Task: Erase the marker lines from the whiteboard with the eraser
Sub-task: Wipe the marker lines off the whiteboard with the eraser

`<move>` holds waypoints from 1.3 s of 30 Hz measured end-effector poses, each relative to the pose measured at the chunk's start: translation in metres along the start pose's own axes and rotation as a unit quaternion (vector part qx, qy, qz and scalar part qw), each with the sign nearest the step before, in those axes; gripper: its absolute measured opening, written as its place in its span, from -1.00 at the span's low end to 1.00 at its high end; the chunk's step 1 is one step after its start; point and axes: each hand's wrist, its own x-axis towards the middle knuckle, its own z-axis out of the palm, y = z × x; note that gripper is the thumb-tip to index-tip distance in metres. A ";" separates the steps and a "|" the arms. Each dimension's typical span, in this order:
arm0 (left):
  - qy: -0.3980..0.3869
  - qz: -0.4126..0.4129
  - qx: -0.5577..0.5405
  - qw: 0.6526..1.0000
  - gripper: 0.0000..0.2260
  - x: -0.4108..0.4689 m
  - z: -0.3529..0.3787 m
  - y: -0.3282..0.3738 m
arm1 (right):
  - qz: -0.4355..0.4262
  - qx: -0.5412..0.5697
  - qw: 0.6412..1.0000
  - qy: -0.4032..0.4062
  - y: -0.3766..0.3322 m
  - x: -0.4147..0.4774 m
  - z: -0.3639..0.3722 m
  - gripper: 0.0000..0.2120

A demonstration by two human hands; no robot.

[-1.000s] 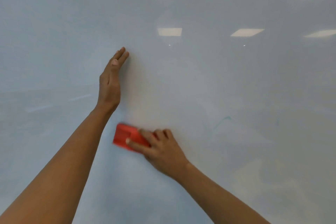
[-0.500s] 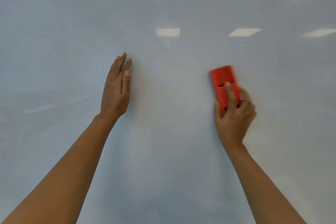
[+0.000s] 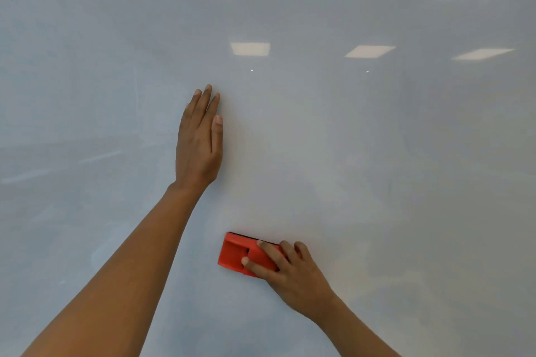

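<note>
Fingers (image 3: 271, 252) of right hand (image 3: 293, 272) are curled over the eraser (image 3: 236, 252), thumb along its lower edge, clamping it against the whiteboard (image 3: 377, 153). Eraser is red-orange, long axis roughly horizontal, tilted slightly down to the right, dark pad edge visible along the top. It sits low on the board, below and slightly right of the left hand (image 3: 198, 148), well apart from it. Only the eraser's left half is exposed; the rest is under the hand.

Left hand is flat, fingers straight and close together, pointing up, thumb tucked alongside the index finger. Holding nothing. Palm side faces the board; cannot tell if it presses or just touches. Left forearm (image 3: 116, 284) runs in from bottom-left, right forearm (image 3: 356, 330) from bottom-right.

Board looks blank around both hands: no distinct marker lines, only faint smudgy haze. Glossy face reflects ceiling light panels (image 3: 251, 49) across the top and upper right. Some faint streaks at far left, too soft to tell if they are marks or reflections.
</note>
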 end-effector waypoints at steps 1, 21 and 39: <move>0.001 0.006 0.001 1.000 -0.58 0.000 0.004 0.005 | -0.034 -0.010 0.999 -0.012 0.009 -0.008 -0.001 -0.34; 0.020 0.056 0.043 0.997 -0.55 0.011 0.056 0.065 | 0.378 -0.005 0.917 0.125 0.139 0.022 -0.041 -0.50; 0.078 0.040 0.034 0.996 -0.55 -0.002 0.098 0.087 | 0.716 0.032 0.666 0.204 0.202 -0.113 -0.033 -0.42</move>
